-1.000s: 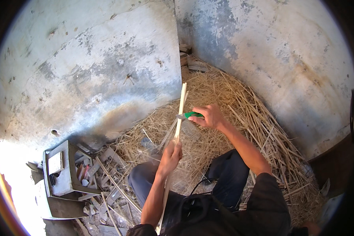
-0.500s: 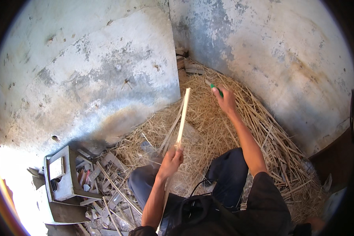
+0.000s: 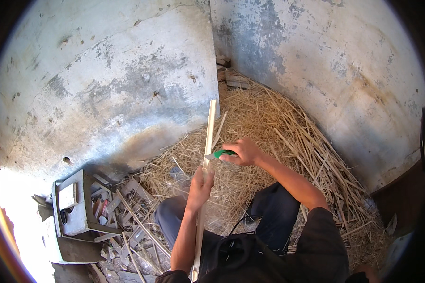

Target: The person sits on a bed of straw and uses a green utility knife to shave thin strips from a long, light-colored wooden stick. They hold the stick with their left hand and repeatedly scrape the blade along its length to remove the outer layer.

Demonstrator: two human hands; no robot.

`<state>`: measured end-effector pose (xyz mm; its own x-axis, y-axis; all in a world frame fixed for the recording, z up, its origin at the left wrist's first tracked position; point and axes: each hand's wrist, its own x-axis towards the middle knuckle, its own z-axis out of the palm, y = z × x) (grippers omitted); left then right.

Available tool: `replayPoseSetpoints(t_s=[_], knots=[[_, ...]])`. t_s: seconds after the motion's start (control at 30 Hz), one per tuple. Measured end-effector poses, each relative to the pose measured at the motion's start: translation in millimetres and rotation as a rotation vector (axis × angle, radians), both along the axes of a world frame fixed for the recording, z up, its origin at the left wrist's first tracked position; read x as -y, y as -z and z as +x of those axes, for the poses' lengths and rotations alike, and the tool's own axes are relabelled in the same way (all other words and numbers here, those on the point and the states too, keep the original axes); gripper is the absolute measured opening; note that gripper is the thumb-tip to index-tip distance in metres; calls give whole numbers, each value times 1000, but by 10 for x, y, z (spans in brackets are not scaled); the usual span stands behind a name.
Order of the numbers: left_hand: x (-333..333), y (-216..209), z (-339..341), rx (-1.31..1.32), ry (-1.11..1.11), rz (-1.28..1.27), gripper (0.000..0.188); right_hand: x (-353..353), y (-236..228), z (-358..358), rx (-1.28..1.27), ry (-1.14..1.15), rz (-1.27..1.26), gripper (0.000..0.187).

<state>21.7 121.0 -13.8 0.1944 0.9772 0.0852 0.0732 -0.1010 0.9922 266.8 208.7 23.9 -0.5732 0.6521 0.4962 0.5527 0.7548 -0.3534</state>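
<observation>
My left hand [image 3: 201,188] is closed round a long pale strip of split wood or bamboo [image 3: 210,127], whose far end points up toward the wall corner. The strip's near part runs down along my left forearm to the lower edge. In my right hand [image 3: 244,152] is a green-handled knife [image 3: 222,153], gripped by its handle. Its short blade lies at the strip, just beyond my left fingers. How deep the blade sits in the strip is too small to tell.
Shavings [image 3: 255,108] cover the floor around my bent knees. A pile of thin strips [image 3: 316,160] lies along the right wall. At the lower left, a worn box-like wooden frame [image 3: 82,207] stands beside scraps. Weathered walls [image 3: 127,85] meet in the far corner.
My right hand has brought the knife down and left from the far shavings to the strip. The strip's far end has swung left in my left hand.
</observation>
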Motion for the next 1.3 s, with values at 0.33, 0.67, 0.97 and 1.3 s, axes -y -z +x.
replayPoseSetpoints(t_s=[0.33,0.67,0.97,1.3], knots=[[19,-101,-6,15,68,-42,30,-19,-47,-32,-27,71,173,51],[64,-199,-22,-137,58,0,32,-225,-9,128,-226,133,51,55],[80,-72,-9,-116,88,-16,31,-429,-65,371,-67,353,265,51],[79,-256,33,-114,114,21,22,-787,-96,640,-232,664,76,63]])
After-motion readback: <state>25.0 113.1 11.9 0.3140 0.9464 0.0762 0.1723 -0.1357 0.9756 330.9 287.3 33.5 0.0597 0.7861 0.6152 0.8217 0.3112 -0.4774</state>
